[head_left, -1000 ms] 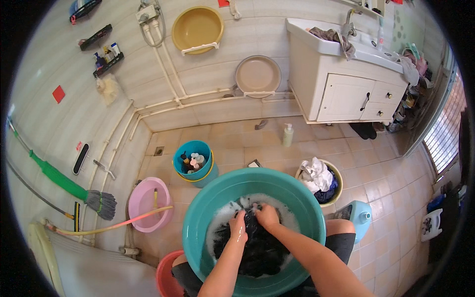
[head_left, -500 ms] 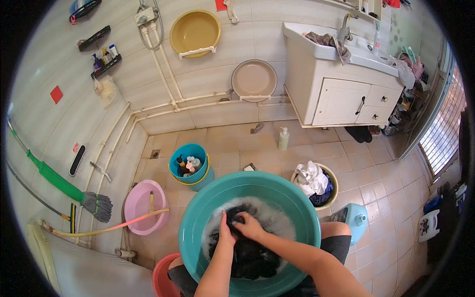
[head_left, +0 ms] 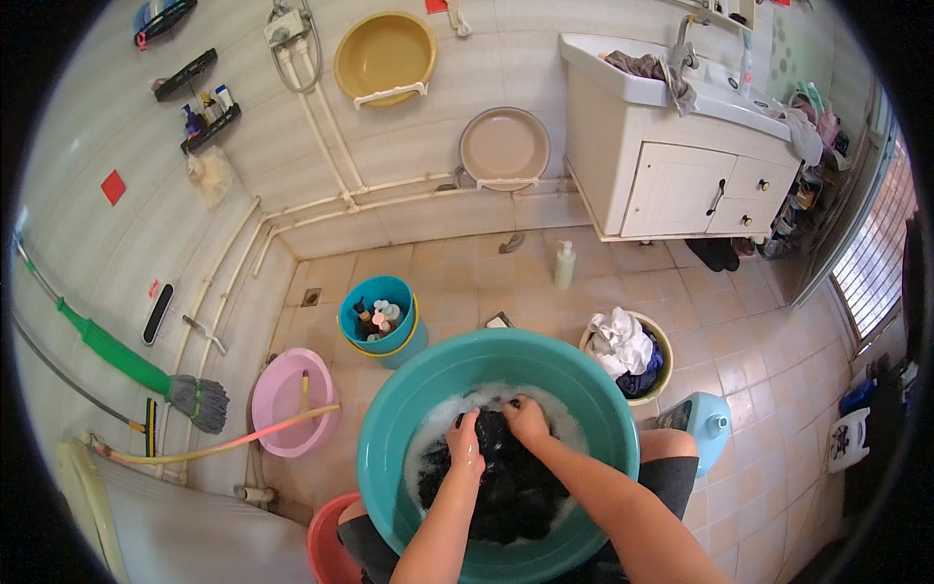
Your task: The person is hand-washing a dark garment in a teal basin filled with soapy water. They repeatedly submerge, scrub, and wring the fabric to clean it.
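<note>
1. Two hands are in view: the left hand [head_left: 465, 450] and the right hand [head_left: 526, 420], both down in one teal basin [head_left: 389, 438].
2. One dark wet cloth [head_left: 506, 487] lies in the basin, in soapy water, with white foam [head_left: 433, 428] along its far and left edges.
3. Other basins, counted: one pink basin [head_left: 277, 414] on the floor to the left, one red basin [head_left: 326, 545] at the lower edge, one yellow basin [head_left: 384, 54] and one beige basin [head_left: 504, 146] hung on the wall.
4. Two small tubs stand beyond the teal basin: a blue bucket [head_left: 381, 316] with bottles in it, and a yellow tub [head_left: 628, 355] with white and blue laundry.
5. Grip: the left hand is curled shut, pinching a bunch of the cloth; the right hand is also closed over the cloth's top edge, fingers bent down into it. The two hands sit just beside each other.
6. The cloth lies directly under both hands and spreads toward the person, filling the near half of the basin.
7. Around: a white bottle [head_left: 564, 265] on the floor tiles, a green broom [head_left: 126, 360] against the left wall, a hose [head_left: 214, 443] crossing the pink basin, a white cabinet [head_left: 681, 185] with a sink at the right, a light-blue stool [head_left: 702, 423] beside the knee.
8. Nothing lies between the hands and the cloth; only the basin's rim rings them.
</note>
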A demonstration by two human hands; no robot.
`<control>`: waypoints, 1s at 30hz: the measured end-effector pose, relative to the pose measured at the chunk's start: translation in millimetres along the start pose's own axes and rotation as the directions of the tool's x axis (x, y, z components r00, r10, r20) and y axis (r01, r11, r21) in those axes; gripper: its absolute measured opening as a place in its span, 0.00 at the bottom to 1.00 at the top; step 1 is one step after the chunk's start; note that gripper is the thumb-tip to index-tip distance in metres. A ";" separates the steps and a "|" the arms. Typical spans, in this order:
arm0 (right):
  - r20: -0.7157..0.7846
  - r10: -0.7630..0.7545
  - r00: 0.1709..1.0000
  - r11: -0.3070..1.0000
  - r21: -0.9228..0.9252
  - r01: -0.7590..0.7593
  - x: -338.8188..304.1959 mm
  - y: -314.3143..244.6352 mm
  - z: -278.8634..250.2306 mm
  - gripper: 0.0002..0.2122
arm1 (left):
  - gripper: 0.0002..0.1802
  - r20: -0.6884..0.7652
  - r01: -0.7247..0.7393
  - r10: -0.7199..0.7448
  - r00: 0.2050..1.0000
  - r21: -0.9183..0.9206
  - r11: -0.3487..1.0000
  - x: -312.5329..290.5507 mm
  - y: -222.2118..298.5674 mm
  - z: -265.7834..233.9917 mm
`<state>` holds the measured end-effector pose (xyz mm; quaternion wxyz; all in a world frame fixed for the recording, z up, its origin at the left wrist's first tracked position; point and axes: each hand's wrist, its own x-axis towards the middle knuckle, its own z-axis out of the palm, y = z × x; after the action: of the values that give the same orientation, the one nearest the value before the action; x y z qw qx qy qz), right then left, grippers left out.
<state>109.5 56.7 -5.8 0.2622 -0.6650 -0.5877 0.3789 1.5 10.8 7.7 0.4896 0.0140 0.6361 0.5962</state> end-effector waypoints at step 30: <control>0.059 -0.009 0.998 1.000 -0.014 0.009 1.8 -32.9 -38.3 0.26 | 0.25 0.193 -0.169 0.158 0.968 0.041 0.985 -42.7 68.6 1.2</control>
<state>121.4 67.8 42.1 0.2417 -0.6527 -0.6009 0.3931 -14.3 5.8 86.7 0.4964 0.1368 0.6004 0.6119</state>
